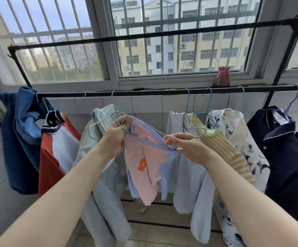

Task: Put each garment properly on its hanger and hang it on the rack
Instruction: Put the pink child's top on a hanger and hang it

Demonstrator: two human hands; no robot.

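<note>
A small pink garment (144, 168) with lilac trim and an orange flower hangs in front of me, below the rack's lower bar (144, 93). A pale green wire hanger (155, 131) lies tilted across its neckline, its hook toward the upper left. My left hand (115, 136) grips the hanger near the hook together with the garment's left shoulder. My right hand (185, 147) pinches the lilac neck edge at the garment's right side, just under the hanger's right arm.
Several garments hang on the bar: blue (19, 139) and red-white (55, 152) at left, pale grey-green (100, 157) behind my left hand, lilac (189, 175), yellow-striped (221, 147), floral white (242, 139) and navy (287, 157) at right. A red vase (222, 77) stands on the windowsill. An upper bar (153, 33) runs overhead.
</note>
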